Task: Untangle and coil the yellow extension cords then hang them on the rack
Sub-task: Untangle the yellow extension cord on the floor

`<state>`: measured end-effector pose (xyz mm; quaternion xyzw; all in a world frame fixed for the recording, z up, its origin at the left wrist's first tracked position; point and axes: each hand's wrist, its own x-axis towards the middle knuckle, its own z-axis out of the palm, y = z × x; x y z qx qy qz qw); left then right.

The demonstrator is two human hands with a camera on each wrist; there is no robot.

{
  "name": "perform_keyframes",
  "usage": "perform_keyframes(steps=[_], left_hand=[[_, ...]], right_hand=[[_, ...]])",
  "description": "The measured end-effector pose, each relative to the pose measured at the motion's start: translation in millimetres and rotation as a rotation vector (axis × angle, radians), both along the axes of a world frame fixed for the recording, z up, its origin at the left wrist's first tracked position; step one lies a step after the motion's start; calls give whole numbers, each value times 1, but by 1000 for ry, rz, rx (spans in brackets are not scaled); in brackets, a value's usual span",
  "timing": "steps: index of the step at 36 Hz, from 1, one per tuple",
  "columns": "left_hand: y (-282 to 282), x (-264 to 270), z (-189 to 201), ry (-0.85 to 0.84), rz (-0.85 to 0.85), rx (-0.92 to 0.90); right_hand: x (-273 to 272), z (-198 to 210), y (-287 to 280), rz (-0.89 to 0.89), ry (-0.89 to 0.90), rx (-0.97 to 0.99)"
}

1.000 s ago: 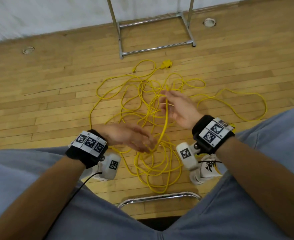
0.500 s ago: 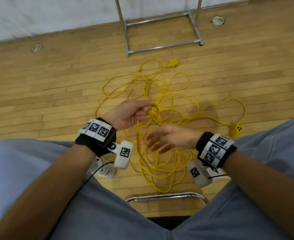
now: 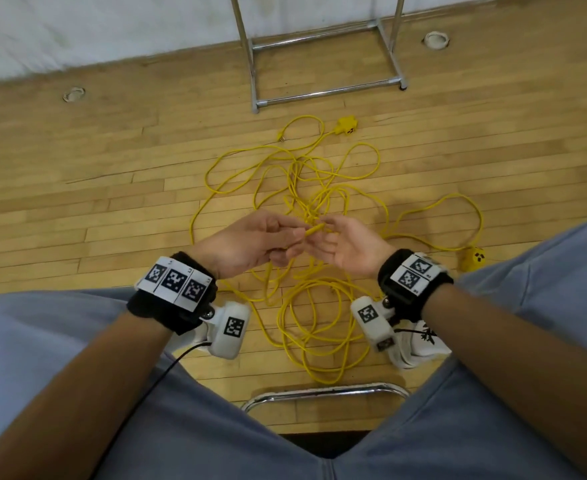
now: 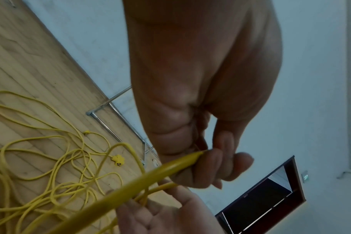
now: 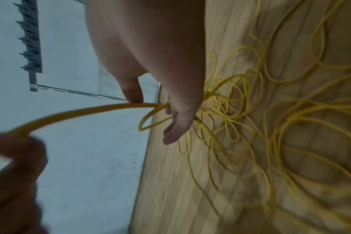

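The left hand point(image 3: 250, 242) pinches a strand of the yellow extension cords point(image 3: 314, 327) between curled fingers. The right hand point(image 3: 349, 245), palm up with fingers relaxed, touches the same strand. The tangle sprawls on the wood floor point(image 3: 77, 188) between two white shoes. Two yellow socket blocks point(image 3: 346, 125) show; the left wrist view shows one. Beyond stands the chrome rack point(image 3: 323, 93); the right wrist view shows its pronged top bar.
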<state>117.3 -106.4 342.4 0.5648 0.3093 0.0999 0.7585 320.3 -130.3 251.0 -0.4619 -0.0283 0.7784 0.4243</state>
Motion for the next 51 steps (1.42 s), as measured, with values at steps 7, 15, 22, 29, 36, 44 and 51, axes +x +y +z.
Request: perform_keyframes(steps=[7,15,22,29,36,44,51], left_hand=[[11,-12,2,67,131,9],[10,-27,8,253,-150,-5],[-5,3,-31,407,-47,-16],[-3,29,-33,220,277,-7],[5,32,-33,235,408,156],[1,33,-32,290,371,172],[15,15,-22,332,395,183]], right_hand=[[51,27,39,-207,-739,237],[72,15,38,-304,-244,130],[46,27,41,-185,-345,363],[22,47,24,-60,-344,581],[0,44,-4,215,-633,505],[5,52,-6,337,-638,479],[52,59,24,-88,-887,449]])
